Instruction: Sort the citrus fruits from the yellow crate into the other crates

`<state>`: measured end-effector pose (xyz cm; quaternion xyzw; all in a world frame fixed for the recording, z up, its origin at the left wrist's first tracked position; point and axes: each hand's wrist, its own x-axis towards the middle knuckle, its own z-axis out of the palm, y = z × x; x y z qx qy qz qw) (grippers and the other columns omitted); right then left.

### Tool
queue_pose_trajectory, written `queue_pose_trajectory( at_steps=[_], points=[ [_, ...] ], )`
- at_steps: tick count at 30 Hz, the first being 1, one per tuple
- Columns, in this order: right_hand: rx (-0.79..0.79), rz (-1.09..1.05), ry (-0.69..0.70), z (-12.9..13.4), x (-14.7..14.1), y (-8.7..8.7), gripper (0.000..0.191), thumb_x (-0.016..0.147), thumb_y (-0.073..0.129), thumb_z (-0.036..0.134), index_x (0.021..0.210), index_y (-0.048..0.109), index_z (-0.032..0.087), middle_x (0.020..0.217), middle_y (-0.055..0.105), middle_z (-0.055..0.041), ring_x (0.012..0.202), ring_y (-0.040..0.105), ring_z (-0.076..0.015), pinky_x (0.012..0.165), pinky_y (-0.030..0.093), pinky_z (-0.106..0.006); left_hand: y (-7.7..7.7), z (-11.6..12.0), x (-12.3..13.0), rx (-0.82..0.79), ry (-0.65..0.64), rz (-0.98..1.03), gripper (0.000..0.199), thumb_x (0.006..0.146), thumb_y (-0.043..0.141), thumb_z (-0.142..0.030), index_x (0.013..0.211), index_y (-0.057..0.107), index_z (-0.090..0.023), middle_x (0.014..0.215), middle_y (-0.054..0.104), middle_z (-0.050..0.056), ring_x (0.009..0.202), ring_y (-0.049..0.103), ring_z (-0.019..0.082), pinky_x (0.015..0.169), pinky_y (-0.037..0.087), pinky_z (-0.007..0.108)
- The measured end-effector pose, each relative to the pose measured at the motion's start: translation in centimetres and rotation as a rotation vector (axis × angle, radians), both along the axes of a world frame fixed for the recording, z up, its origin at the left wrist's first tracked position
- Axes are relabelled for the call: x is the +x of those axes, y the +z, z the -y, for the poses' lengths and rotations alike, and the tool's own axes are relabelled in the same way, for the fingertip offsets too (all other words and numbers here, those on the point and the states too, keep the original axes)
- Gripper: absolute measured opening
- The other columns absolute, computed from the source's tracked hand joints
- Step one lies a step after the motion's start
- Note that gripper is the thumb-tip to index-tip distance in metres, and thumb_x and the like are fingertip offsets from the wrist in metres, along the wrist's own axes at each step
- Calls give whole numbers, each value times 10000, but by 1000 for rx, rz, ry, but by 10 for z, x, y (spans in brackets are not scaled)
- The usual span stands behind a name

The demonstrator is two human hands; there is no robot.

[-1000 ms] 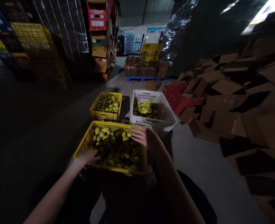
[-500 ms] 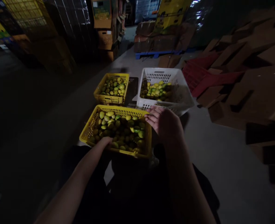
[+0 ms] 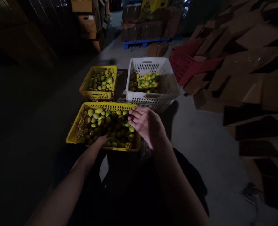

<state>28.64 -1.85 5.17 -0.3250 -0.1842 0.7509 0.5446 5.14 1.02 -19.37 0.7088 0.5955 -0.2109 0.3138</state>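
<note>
We are observing what is appearing to be a dim produce warehouse or storage area. On the bare grey floor (image 3: 195, 135), we are noting a blue pallet (image 3: 144, 42) that is bearing bulky goods (image 3: 142, 30). Cartons (image 3: 87, 25) are standing stacked at the far left, and a heap of cardboard boxes (image 3: 242, 86) is filling the right side, near a red crate (image 3: 186, 64). We are finding a front yellow crate (image 3: 101, 104), a rear yellow crate (image 3: 96, 95) and a white crate (image 3: 170, 80) holding loose yellow-green fruit (image 3: 99, 110).

Crates (image 3: 106, 105) look plastic, the fruit (image 3: 101, 121) smooth, the boxes (image 3: 242, 88) matt cardboard.
</note>
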Motion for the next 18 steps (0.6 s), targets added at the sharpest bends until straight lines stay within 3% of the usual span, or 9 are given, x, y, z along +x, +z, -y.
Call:
queue_pose_trajectory(
  at_steps=[7, 10, 12, 14, 16, 18],
  points=[
    [-25, -8, -1, -6, -4, -4, 65, 720, 541, 241, 771, 566, 208, 769, 630, -23, 699, 550, -168, 686, 470, -325, 16, 8, 6, 59, 145, 29, 553, 605, 811, -327, 1074, 632, -93, 1108, 662, 235, 1109, 596, 390, 925, 435, 440],
    [-67, -12, -19, -10, -4, -1, 64, 716, 511, 222, 747, 563, 202, 752, 614, -29, 688, 539, -160, 669, 465, -313, 36, -4, 15, 135, 251, 141, 542, 697, 743, -371, 1136, 586, -95, 1148, 648, 225, 1112, 591, 361, 935, 437, 437],
    [-86, -4, -41, -12, -4, 0, 63, 707, 507, 218, 730, 562, 199, 737, 601, -30, 680, 531, -156, 660, 464, -305, 59, -19, 21, 194, 320, 246, 500, 798, 638, -423, 1174, 557, -104, 1187, 635, 199, 1111, 591, 308, 935, 453, 401],
    [-87, 7, -60, -14, -5, 2, 58, 700, 514, 214, 726, 564, 199, 725, 588, -25, 675, 527, -150, 658, 467, -298, 92, -33, 23, 248, 428, 471, 463, 878, 511, -465, 1189, 544, -123, 1207, 629, 156, 1087, 603, 242, 929, 474, 347],
    [-90, 13, -71, -17, -8, 1, 60, 694, 518, 206, 730, 566, 201, 718, 582, -20, 665, 526, -144, 651, 473, -289, 131, -39, 20, 209, 708, 1091, 437, 840, 569, -461, 1117, 588, -124, 1146, 655, 133, 1029, 624, 219, 926, 495, 335],
    [-121, 24, -77, -21, -13, -2, 66, 679, 513, 193, 723, 561, 202, 705, 579, -17, 641, 525, -138, 626, 477, -276, 174, -33, 13, 68, 858, 1571, 430, 787, 625, -470, 1058, 618, -137, 1063, 678, 100, 919, 651, 183, 910, 516, 312]
  ],
)
